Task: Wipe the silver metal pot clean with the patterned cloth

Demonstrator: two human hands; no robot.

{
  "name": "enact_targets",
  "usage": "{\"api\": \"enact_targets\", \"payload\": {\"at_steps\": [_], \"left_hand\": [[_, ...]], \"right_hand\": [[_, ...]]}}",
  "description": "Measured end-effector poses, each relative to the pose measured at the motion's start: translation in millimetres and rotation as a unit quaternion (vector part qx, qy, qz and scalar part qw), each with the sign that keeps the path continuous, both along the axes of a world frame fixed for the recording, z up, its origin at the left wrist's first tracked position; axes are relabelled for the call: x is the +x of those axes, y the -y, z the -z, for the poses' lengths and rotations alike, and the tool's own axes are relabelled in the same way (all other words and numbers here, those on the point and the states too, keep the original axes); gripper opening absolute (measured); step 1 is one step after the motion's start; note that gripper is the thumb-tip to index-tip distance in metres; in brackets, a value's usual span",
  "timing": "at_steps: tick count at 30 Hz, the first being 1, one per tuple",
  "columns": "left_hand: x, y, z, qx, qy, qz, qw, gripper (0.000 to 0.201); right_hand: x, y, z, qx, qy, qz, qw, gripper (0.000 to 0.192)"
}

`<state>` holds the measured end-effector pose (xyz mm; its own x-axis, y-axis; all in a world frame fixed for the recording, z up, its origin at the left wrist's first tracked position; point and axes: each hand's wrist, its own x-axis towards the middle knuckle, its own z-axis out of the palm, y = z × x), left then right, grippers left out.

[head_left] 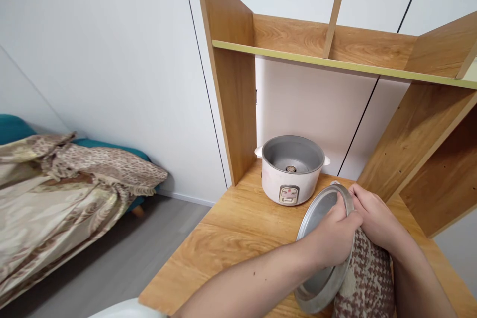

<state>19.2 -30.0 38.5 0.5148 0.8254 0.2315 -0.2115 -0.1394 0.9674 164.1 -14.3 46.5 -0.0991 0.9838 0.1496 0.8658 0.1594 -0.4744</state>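
The left hand [337, 236] pinches a rimmed, round grey metal lid [316, 214]; the right hand [374, 213] curls beside it, hold unclear.

The desk [219, 228] carries the cooker [272, 184] and, rising behind and above it, the shelf [290, 55], while well left of the cooker a blanket [108, 164] drapes the sofa [100, 145] on the floor [164, 223].

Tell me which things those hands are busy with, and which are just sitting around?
Busy with:
- round metal piece, in the left hand
- brown patterned cloth, by the right hand
- open rice cooker, probably; it's close by

Just around:
- wooden shelf
- fringed blanket
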Motion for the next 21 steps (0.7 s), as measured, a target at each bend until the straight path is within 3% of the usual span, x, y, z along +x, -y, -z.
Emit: {"api": "enact_targets", "payload": {"at_steps": [4, 8, 16, 21], "left_hand": [[0, -1, -0.8, 0.003, 0.024, 0.008, 1.0, 0.037], [0, -2, 0.3, -0.001, 0.022, 0.003, 1.0, 0.036], [1, -5, 2.7, -0.007, 0.012, -0.007, 1.0, 0.036], [0, -5, 4.3, -0.002, 0.013, -0.009, 1.0, 0.038]], "right_hand": [[2, -4, 3.3, 0.034, -0.015, -0.003, 0.999, 0.023], [2, 0, 0.5, -0.006, -0.06, -0.051, 0.997, 0.027], [-7, 22, -5.1, 0.009, -0.02, -0.07, 0.997, 0.026], [-8, 20, -5.6, 0.01, -0.022, -0.07, 0.997, 0.026]]}}
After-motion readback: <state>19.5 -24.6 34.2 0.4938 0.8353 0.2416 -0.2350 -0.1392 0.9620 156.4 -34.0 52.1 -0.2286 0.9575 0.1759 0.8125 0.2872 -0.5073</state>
